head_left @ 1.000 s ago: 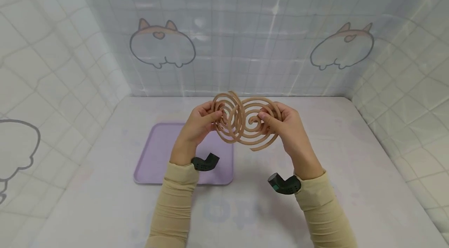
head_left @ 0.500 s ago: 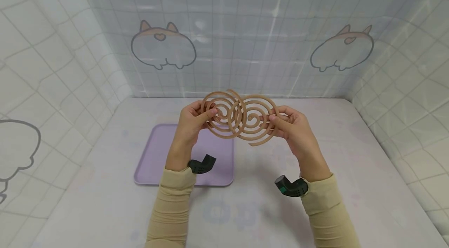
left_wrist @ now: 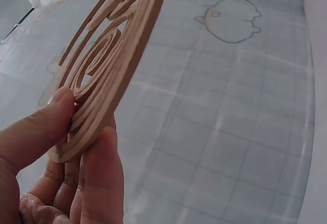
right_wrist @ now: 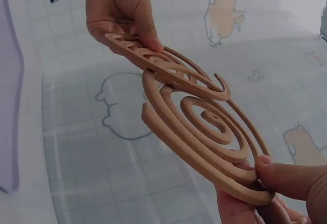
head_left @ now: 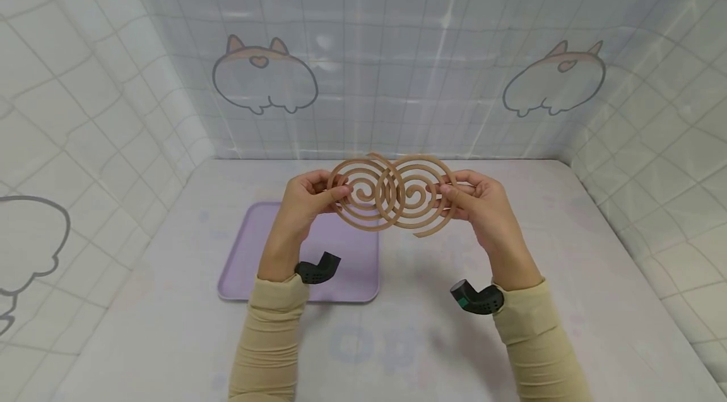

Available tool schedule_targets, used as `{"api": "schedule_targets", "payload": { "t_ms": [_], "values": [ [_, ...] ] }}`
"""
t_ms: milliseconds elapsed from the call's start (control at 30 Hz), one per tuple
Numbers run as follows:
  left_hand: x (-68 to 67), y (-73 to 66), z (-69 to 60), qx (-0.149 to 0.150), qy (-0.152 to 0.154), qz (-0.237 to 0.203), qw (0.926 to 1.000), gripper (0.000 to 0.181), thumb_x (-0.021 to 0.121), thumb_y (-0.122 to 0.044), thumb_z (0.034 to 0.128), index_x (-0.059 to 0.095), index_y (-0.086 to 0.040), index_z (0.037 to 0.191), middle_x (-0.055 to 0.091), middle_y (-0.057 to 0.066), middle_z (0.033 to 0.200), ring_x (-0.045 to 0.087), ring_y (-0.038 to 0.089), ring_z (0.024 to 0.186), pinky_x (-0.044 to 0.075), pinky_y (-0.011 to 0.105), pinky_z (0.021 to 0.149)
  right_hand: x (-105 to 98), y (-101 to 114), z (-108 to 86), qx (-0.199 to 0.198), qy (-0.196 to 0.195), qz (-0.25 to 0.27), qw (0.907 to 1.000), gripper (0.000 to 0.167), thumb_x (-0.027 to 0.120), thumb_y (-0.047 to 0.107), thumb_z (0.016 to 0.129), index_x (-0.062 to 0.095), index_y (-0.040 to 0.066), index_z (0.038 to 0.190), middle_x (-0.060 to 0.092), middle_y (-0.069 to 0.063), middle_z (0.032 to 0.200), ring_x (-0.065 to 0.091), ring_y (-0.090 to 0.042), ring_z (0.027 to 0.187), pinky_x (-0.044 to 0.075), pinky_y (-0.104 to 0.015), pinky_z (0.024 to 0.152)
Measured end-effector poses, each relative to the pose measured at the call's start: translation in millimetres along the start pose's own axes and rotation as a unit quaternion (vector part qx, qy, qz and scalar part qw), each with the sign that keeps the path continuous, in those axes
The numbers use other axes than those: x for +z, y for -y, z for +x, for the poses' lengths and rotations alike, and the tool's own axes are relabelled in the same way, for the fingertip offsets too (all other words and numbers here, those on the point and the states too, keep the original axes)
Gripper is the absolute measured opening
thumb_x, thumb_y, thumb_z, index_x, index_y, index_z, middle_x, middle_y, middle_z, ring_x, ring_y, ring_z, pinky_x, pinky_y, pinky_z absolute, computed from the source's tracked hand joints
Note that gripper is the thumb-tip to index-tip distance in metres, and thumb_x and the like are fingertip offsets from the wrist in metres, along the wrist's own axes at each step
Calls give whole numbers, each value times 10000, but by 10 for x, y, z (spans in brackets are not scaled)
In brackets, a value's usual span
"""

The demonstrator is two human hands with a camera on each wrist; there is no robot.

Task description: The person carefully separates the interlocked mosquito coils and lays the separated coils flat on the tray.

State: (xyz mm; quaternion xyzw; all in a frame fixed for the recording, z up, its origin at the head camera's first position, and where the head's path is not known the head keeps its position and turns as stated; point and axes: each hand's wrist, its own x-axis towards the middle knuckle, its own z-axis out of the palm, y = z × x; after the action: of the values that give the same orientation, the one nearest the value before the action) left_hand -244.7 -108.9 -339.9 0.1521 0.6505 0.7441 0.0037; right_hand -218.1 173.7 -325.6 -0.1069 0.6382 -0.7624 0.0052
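Observation:
Two tan-brown mosquito coils, flat spirals, overlap and interlock at their inner sides above the table. In the head view my left hand (head_left: pixel 302 206) pinches the outer left edge of the left coil (head_left: pixel 363 195), thumb in front and fingers behind. My right hand (head_left: pixel 487 209) grips the outer right edge of the right coil (head_left: pixel 411 194) the same way. The left wrist view has the left coil (left_wrist: pixel 122 76) nearly edge-on between thumb and fingers. From the right wrist, the right coil (right_wrist: pixel 189 155) is seen passing through the turns of the left coil (right_wrist: pixel 168 76).
A shallow purple tray (head_left: pixel 352 266) lies on the white table (head_left: pixel 397 326), below and behind my left forearm. White grid-patterned sheets (head_left: pixel 386 61) with cartoon drawings wall in the back and both sides. Each wrist carries a black camera (head_left: pixel 477 298).
Both hands have moved apart, the left going left and the right going right. The left coil has turned from tilted to nearly face-on, and the coils overlap in a narrower band.

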Motion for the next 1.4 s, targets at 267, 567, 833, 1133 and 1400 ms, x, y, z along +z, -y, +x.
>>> {"api": "schedule_targets", "payload": {
  "t_ms": [267, 567, 833, 1133, 1400],
  "values": [
    [-49, -61, -13, -121, -74, 23, 9999, 91, 661, 29, 814, 652, -54, 849, 662, 19, 736, 633, 113, 616, 529, 247, 548, -40, 21, 6, -71, -30, 45, 10000, 91, 599, -6, 873, 590, -29, 961, 706, -47, 807, 673, -152, 658, 542, -270, 575],
    [-158, -60, -40, 26, -148, 95, 9998, 89, 661, 23, 819, 661, -61, 846, 659, 24, 717, 624, 114, 598, 521, 235, 529, -137, 76, -21, -267, -88, 110, 9995, 70, 602, -14, 868, 589, -43, 931, 703, -62, 790, 665, -147, 640, 539, -264, 566],
    [-345, -47, -98, -3, -525, 731, 9959, 135, 714, -37, 791, 638, 27, 883, 661, 1, 715, 628, 113, 617, 520, 228, 540, -217, 54, -55, -163, -171, -80, 9997, 45, 620, 16, 865, 622, 19, 909, 707, -50, 818, 667, -147, 677, 536, -254, 580],
    [-821, 37, -307, 66, -997, 3035, 9476, 222, 725, -126, 801, 659, 42, 930, 667, 81, 827, 626, 126, 646, 506, 227, 544, -288, 41, -62, -229, -153, 47, 9996, 51, 612, 1, 865, 618, -6, 915, 707, -65, 818, 677, -160, 692, 539, -258, 581],
    [-1117, 309, -449, 514, -1282, 5583, 8181, 95, 729, -127, 790, 688, -76, 859, 682, 80, 752, 618, 215, 613, 423, 287, 448, -324, 46, -70, -246, -190, 42, 9995, 64, 608, 5, 868, 620, -15, 928, 706, -59, 811, 677, -161, 675, 541, -261, 578]
  ]
}}
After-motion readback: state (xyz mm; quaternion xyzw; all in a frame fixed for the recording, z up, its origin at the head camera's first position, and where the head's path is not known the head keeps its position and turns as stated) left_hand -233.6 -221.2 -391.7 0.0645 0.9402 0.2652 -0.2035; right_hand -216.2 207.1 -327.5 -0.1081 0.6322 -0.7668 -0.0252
